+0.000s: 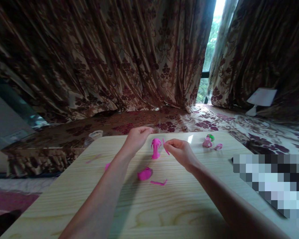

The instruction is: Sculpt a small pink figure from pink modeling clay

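Observation:
A small pink figure of modelling clay [155,153] stands upright on the table, with thin strands drooping from its rounded top. My right hand [180,151] is just right of it, pinching a thin pink clay strip [166,147] between thumb and fingers. On the other side, my left hand [139,137] is raised with thumb and fingertips pressed together; what they hold, if anything, cannot be made out. Nearer me lie a pink clay lump [145,174] and a bent clay strip [158,183]. Another pink piece [107,166] is partly hidden by my left forearm.
At the table's [189,202] back right sit small pink pots [207,142], one with a green top [210,137]. A clear tub [96,134] shows beyond the left edge. A pixelated object [274,186] covers the right side. Farther back are a lamp [262,97] and curtains [139,56].

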`<state>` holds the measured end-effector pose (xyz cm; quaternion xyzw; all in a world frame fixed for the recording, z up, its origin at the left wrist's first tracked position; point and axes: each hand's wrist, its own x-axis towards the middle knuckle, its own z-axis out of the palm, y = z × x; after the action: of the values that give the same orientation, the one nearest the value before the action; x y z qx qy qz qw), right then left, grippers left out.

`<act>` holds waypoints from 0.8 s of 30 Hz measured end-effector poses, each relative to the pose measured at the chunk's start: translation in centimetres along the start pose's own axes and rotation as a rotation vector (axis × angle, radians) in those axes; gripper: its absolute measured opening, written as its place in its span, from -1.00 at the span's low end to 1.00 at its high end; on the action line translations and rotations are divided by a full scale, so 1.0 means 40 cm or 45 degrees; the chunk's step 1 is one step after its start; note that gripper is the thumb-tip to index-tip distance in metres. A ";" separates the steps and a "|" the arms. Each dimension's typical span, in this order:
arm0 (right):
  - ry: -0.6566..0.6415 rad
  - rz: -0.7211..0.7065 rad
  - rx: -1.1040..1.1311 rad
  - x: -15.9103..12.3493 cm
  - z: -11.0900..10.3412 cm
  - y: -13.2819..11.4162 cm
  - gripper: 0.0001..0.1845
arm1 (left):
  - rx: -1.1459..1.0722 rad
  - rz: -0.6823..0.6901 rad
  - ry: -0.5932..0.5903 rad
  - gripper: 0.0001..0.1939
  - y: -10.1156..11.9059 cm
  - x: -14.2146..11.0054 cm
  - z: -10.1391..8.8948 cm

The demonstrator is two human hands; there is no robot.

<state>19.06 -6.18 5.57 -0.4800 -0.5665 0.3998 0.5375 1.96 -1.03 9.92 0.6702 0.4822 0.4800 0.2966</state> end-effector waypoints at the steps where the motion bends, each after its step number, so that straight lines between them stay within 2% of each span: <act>1: -0.013 0.000 -0.015 -0.003 0.002 0.005 -0.76 | 0.006 -0.028 -0.046 -0.69 -0.012 0.007 0.004; 5: -0.031 0.006 -0.029 -0.011 0.016 0.009 -0.76 | 0.003 -0.048 -0.166 -0.69 -0.041 0.001 0.007; 10: -0.010 0.158 0.074 -0.025 0.066 -0.005 -0.72 | -0.121 -0.045 -0.264 -0.68 -0.062 -0.016 -0.011; 17: 0.124 0.238 0.125 -0.038 0.128 -0.007 -0.72 | -0.105 -0.034 -0.215 -0.65 -0.075 -0.018 -0.033; 24: 0.218 0.319 0.185 -0.041 0.155 0.001 -0.72 | -0.116 0.042 -0.279 -0.63 -0.086 -0.022 -0.036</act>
<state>12.84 -7.36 4.51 -0.5391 -0.4241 0.4611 0.5630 -0.70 -0.69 7.16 0.7123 0.4133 0.4300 0.3699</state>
